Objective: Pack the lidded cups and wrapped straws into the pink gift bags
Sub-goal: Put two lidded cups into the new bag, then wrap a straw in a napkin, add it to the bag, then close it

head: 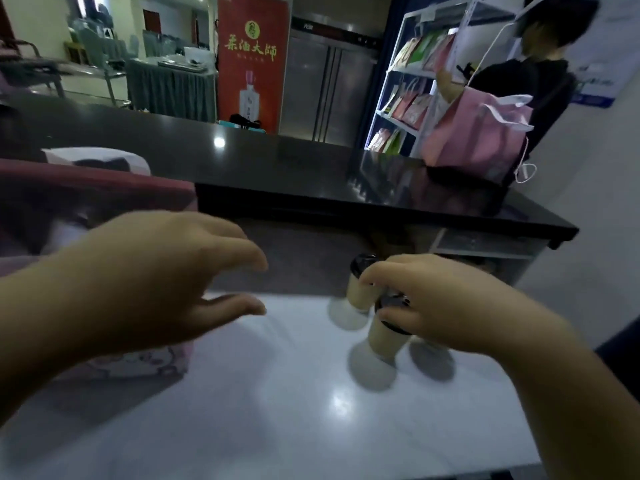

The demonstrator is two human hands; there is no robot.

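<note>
Two beige cups with black lids stand on the glossy white table (277,410). My right hand (433,306) grips the nearer cup (386,337) by its lid, fingers curled over the top. Just behind it, touching my fingertips, stands the farther cup (360,289). My left hand (166,282) hovers open at the left, fingers spread, holding nothing. Under my left hand lies a pink gift bag with a cartoon print (145,365). A second pink gift bag (478,136) stands on the black counter at the back right. No straws are visible.
A black raised counter (311,174) runs behind the table. A dark red bag or box (86,188) sits at the left. A person in black (540,74) stands beyond the counter by a white shelf of packets (408,98).
</note>
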